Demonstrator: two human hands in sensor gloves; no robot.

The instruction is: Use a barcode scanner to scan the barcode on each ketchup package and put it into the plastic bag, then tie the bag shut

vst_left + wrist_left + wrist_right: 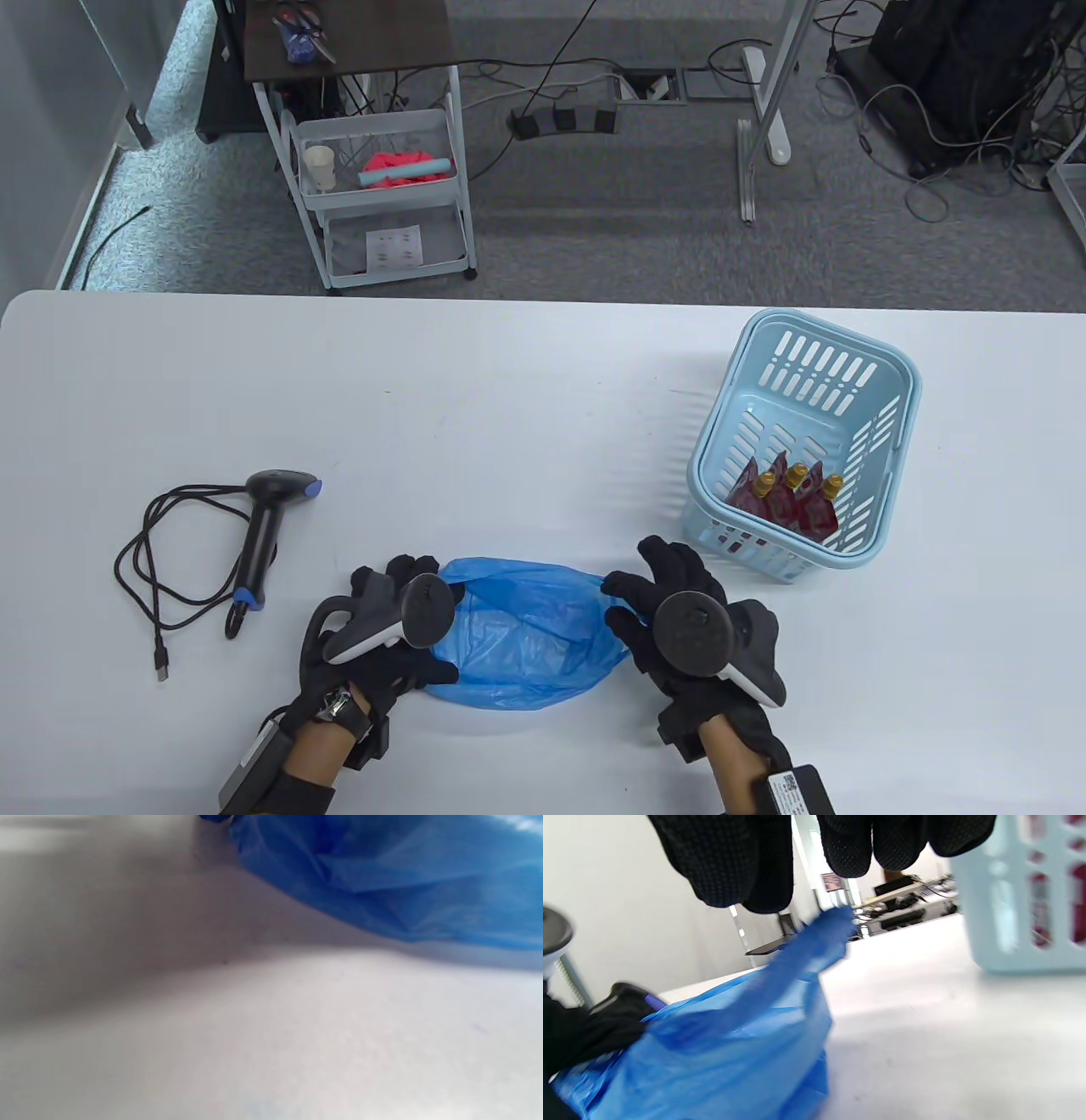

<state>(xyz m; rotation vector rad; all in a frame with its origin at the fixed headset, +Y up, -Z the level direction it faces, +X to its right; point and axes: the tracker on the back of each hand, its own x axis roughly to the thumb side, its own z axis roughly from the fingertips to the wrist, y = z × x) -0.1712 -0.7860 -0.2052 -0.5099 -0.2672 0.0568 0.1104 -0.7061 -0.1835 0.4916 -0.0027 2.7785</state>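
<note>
- Blue bag [530,632] on the white counter [509,407], near its front edge, crumpled and partly spread.
- Left hand [386,624] at the bag's left end, fingers curled onto the plastic, gripping it.
- Right hand [670,607] at the bag's right end, fingertips [619,586] pinching a raised strip of the blue film.
- In the right wrist view, fingers [848,849] hanging just above that lifted strip of bag [734,1052]; contact itself blurred there.
- Scanner [271,526] left of the bag, lying flat, well apart from it, cable [157,577] looped beside.
- Pale blue basket [806,441] right of and beyond the bag, near the right hand.
- Red ketchup packs [789,501] with gold caps inside the basket, leaning at its near wall.
</note>
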